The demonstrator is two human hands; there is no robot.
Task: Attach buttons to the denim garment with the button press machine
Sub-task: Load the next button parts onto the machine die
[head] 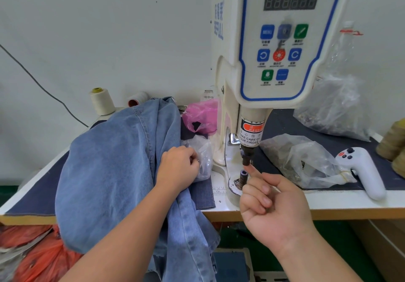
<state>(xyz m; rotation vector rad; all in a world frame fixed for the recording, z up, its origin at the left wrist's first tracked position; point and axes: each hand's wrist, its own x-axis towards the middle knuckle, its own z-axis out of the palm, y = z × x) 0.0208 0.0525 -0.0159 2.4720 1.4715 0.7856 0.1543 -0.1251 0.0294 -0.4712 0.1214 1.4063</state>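
Note:
A light blue denim garment (114,172) lies heaped on the table's left side and hangs over the front edge. My left hand (177,165) rests on it with curled fingers that pinch a small shiny metal piece, right beside a small clear bag (205,150). The white button press machine (278,40) stands at the middle. My right hand (269,205) is palm up; its straight index finger touches the tip of the upper die (246,160), while the other fingers curl. The lower die (242,177) stands just below the fingertip.
A pink bag (201,115) sits behind the garment. A clear bag of small parts (306,161) and a white handheld controller (361,167) lie right of the press. A larger clear bag (335,106) and thread cones (102,101) stand at the back. Orange bags (43,259) lie under the table.

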